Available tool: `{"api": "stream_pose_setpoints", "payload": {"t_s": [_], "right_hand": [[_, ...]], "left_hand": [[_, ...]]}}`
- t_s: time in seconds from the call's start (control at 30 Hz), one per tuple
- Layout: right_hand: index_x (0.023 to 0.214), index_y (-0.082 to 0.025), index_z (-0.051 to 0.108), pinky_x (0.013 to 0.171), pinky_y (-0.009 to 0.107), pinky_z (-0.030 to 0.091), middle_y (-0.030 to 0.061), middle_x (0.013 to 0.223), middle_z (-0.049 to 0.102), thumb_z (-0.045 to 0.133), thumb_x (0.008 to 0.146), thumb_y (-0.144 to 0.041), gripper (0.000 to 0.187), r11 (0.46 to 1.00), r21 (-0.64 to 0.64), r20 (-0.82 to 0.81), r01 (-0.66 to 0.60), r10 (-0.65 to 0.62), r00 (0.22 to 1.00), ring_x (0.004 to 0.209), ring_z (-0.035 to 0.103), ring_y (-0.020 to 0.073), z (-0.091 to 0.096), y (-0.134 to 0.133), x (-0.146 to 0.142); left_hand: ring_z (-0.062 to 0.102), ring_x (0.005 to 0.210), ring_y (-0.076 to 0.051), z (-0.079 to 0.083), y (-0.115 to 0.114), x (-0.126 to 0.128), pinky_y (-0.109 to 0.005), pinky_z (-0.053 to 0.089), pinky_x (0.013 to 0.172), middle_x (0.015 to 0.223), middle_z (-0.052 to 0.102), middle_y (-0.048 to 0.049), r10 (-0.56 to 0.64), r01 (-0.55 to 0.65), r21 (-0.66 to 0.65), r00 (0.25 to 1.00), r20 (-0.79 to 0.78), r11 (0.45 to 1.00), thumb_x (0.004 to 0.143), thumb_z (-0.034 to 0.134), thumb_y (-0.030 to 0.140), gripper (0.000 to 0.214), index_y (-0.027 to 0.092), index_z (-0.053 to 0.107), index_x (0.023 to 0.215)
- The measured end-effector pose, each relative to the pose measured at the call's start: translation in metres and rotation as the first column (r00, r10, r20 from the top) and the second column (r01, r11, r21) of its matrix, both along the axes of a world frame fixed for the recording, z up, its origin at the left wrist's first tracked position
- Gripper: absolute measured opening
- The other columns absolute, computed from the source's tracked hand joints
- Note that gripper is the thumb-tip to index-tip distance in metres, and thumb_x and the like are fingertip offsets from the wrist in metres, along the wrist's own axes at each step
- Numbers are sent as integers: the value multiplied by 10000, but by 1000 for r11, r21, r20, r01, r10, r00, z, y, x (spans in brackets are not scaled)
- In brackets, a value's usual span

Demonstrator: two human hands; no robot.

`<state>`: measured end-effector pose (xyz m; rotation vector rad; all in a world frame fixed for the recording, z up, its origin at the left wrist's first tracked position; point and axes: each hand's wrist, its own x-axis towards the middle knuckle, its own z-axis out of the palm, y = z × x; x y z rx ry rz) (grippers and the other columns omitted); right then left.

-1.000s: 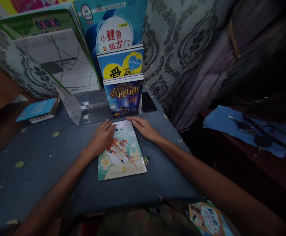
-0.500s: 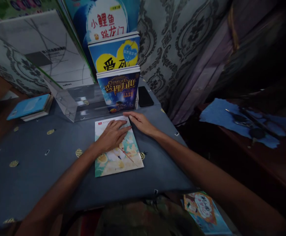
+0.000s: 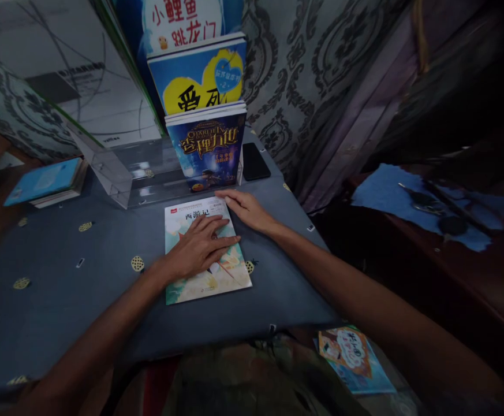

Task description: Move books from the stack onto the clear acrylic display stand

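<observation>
A thin paperback book [image 3: 208, 286] with a white and pale green cover lies closed on the dark table. My left hand [image 3: 200, 245] rests flat across the middle of its cover, fingers stretched toward the upper right. At the book's upper right corner is my right hand [image 3: 247, 209], its fingers extended along the edge and touching it. The tips of the right hand's lower fingers are hidden from view. Just beyond the book, several books, with a dark blue one [image 3: 211, 150] in front, stand upright in a clear acrylic rack [image 3: 119, 185].
A black phone [image 3: 255, 162] lies right of the rack. Two or more blue-covered books [image 3: 46, 180] are stacked at the left. Another book [image 3: 355, 358] sits below the table's front edge. Off to the right, a blue cloth [image 3: 379, 193] holds small dark items.
My left hand has slid down the cover toward me, uncovering the title characters near the top. My right hand stays at the corner. The whole view has shifted slightly.
</observation>
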<state>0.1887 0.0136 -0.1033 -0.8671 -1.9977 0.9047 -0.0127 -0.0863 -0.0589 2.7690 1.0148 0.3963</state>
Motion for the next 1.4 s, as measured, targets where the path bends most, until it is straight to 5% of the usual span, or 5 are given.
{"api": "stream_pose_setpoints", "payload": {"t_s": [0.57,0.77,1.03,1.2,1.4], "right_hand": [[1308,-195,658,1075,441,476,79,1314,707,432,1012,-351,404,1000,26,28,-3,2,1000,1214,642,241,3,-4,-1],[1404,-225,588,1124,500,431,96,1410,644,413,1028,-387,445,992,123,176,0,-22,984,1300,588,264,3,-14,-4],[1552,-218,375,1219,612,277,148,1568,467,355,1049,-453,556,986,166,233,21,-60,971,1513,334,305,19,-84,-33],[1530,-243,406,1220,540,347,124,1556,482,322,1070,-449,510,997,69,86,30,-36,996,1496,371,264,33,-137,-38],[1518,-269,430,1216,567,349,119,1554,485,334,1076,-399,471,995,92,79,34,-41,996,1485,391,272,26,-151,-30]], "left_hand": [[408,1433,-292,5,-55,5,-611,278,1215,1465,542,-87,-153,153,9,987,-49,988,1016,499,290,374,370,620,1360],[462,1386,-295,1,-59,5,-570,357,1170,1415,585,-93,-149,154,93,987,-64,984,1001,533,277,378,348,611,1364],[636,1117,-228,-4,-66,5,-439,462,1076,1150,723,-92,-128,136,281,991,-50,950,1010,515,262,252,188,678,1187],[669,991,-229,-10,-68,3,-423,498,1001,989,757,-82,-136,149,338,989,-62,929,994,539,262,212,181,728,1045],[673,966,-238,-11,-72,0,-431,501,1004,967,748,-74,-112,130,333,991,-72,934,990,556,284,214,184,727,1070]]}}
